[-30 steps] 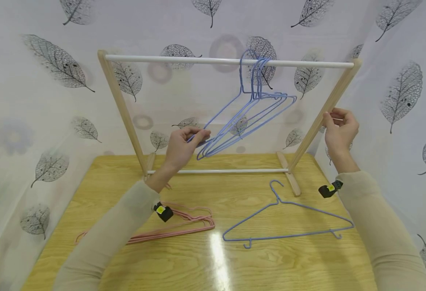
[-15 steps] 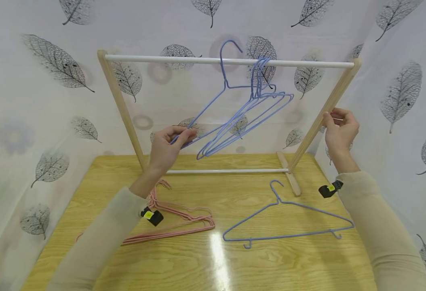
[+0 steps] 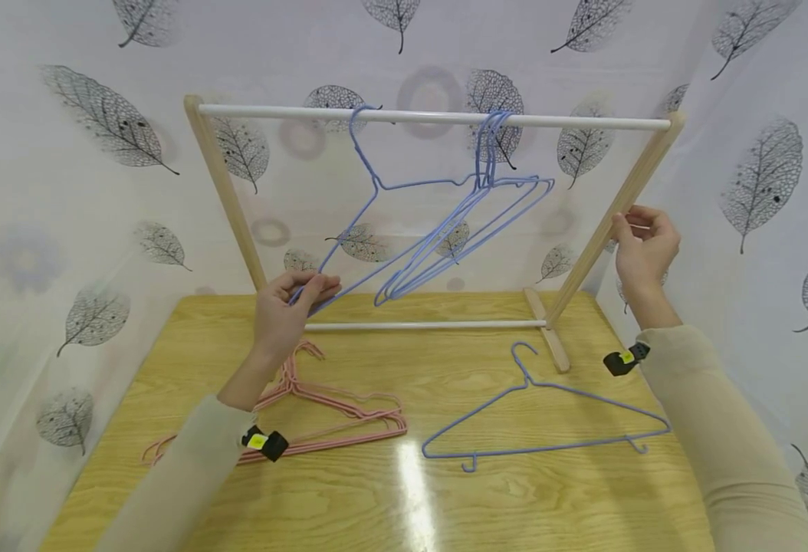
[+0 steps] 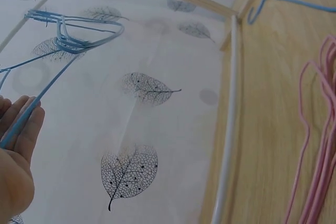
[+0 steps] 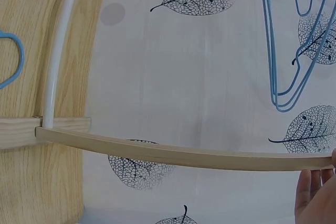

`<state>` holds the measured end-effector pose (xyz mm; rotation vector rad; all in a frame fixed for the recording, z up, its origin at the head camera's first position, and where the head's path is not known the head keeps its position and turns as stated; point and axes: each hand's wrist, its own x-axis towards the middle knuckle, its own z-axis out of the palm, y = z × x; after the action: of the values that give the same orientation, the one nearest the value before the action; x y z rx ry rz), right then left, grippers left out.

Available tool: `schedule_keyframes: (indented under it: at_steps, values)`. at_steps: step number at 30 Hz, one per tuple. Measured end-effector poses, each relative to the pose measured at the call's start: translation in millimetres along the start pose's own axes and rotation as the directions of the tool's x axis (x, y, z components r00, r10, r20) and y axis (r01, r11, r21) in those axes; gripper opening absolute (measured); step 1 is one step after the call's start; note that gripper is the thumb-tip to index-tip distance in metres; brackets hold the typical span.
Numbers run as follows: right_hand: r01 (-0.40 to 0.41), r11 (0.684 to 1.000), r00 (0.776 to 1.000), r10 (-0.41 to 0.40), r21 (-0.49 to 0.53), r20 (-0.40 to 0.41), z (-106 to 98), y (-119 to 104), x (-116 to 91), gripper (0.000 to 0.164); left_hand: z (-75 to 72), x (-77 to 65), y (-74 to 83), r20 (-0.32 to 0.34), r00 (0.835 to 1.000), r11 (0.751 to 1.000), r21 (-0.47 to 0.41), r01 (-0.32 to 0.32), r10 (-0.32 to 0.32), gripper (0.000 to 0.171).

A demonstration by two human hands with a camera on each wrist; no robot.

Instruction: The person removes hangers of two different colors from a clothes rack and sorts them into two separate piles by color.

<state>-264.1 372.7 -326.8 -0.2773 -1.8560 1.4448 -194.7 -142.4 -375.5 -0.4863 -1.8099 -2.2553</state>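
Note:
My left hand (image 3: pixel 287 307) pinches a blue hanger (image 3: pixel 349 230) by its left corner; the hanger's hook is at the white top rail (image 3: pixel 273 112), left of the others. In the left wrist view, its wire runs across the fingers (image 4: pixel 31 124). A cluster of blue hangers (image 3: pixel 438 238) hangs right of the rail's middle, overlapping the held hanger's far end. My right hand (image 3: pixel 648 249) grips the rack's right wooden post (image 3: pixel 589 264) between thumb and fingers; the right wrist view shows the post (image 5: pixel 184 158) running to that hand.
Several pink hangers (image 3: pixel 349 441) lie stacked at the table's left, partly behind the left forearm. A single blue hanger with small hooks (image 3: pixel 535 448) lies flat at the right. The rack's white lower bar (image 3: pixel 431 325) crosses the back of the wooden table (image 3: pixel 514 514).
My left hand has moved left and down with the blue hanger. Its hook rose above the rail, shifted left, and is now back at rail height, away from the cluster. The right hand stays put.

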Motion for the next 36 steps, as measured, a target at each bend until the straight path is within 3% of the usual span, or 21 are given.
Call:
schedule_keyframes:
  at_steps: [9,15,26,36]
  values:
    - [0.002,1.000,1.000,-0.002,-0.012,-0.004,0.2,-0.4,0.1,0.012,-4.0,0.4,1.3,-0.038,0.994,0.994,-0.031,-0.103,0.102,0.010]
    - [-0.010,1.000,1.000,0.010,-0.010,0.000,-0.3,0.0,0.5,0.012,-2.9,-0.6,7.1,-0.062,0.990,0.990,-0.060,-0.129,0.125,0.009]
    - [-0.005,0.999,1.000,0.005,0.038,-0.007,-0.1,0.0,1.0,0.012,-17.9,-29.2,-9.3,-0.038,0.997,0.996,-0.070,-0.062,0.060,0.012]
    - [0.007,1.000,1.000,-0.007,0.017,-0.008,-0.1,0.9,1.0,0.011,-24.4,-57.7,-52.6,-0.020,0.998,0.998,0.015,0.055,-0.055,0.026]
